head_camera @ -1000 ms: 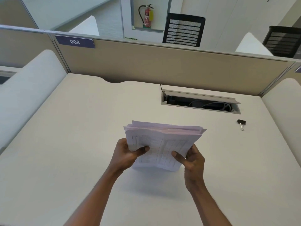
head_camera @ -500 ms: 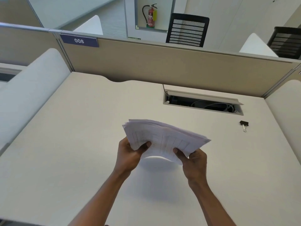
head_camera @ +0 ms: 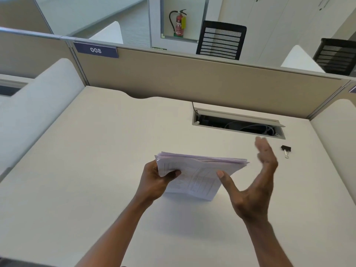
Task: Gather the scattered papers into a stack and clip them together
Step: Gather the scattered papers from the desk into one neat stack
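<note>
A stack of printed white papers (head_camera: 200, 174) stands on its lower edge on the desk (head_camera: 96, 160), tilted toward me. My left hand (head_camera: 156, 182) grips the stack's left side, thumb on the front sheet. My right hand (head_camera: 256, 182) is off the stack, fingers spread, palm facing left; its thumb tip lies near the front sheet. A small black binder clip (head_camera: 286, 150) lies on the desk to the right, just past my right fingertips and apart from them.
An open cable hatch (head_camera: 238, 124) with wires is set into the desk behind the papers. A beige partition (head_camera: 192, 79) closes the back; white curved dividers (head_camera: 38, 105) stand at the left and right sides.
My right hand let go of the stack's right side and swung up and right with open fingers. The left hand alone now holds the papers, lowered onto the desk.
</note>
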